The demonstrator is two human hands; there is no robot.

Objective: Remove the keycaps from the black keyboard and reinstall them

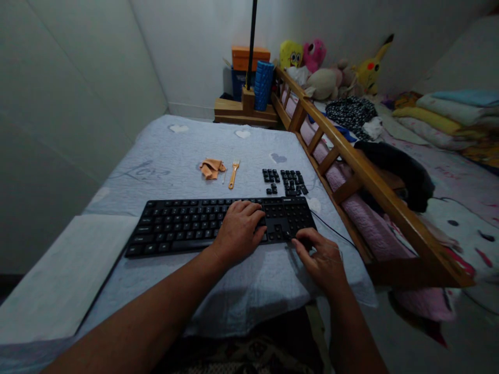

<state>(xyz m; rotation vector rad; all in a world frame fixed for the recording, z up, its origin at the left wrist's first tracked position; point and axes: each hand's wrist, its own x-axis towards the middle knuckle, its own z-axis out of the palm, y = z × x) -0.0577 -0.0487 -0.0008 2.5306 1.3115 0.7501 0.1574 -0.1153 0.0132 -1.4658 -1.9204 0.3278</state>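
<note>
A black computer keyboard (191, 244) lies on the cloth-covered table, with bare sockets toward its right end. My left hand (240, 226) rests on the keyboard right of its middle, palm down, fingers stretched out and holding nothing. Close to the keyboard's lower right edge, my right hand (317, 254) has thumb and fingers drawn together; whatever is between them is too dark to make out. Behind the keyboard's right part lie several loose black keycaps (292, 181) in groups. An orange-handled brush (233, 177), a cotton swab (224, 176) and a crumpled orange cloth (212, 169) lie farther left.
A white board or sheet (66, 270) lies at the table's left. The wooden bed rail (331, 137) runs along the right side. The keyboard's cable (335, 227) leads off to the right. A blue cylinder (264, 85) stands at the back.
</note>
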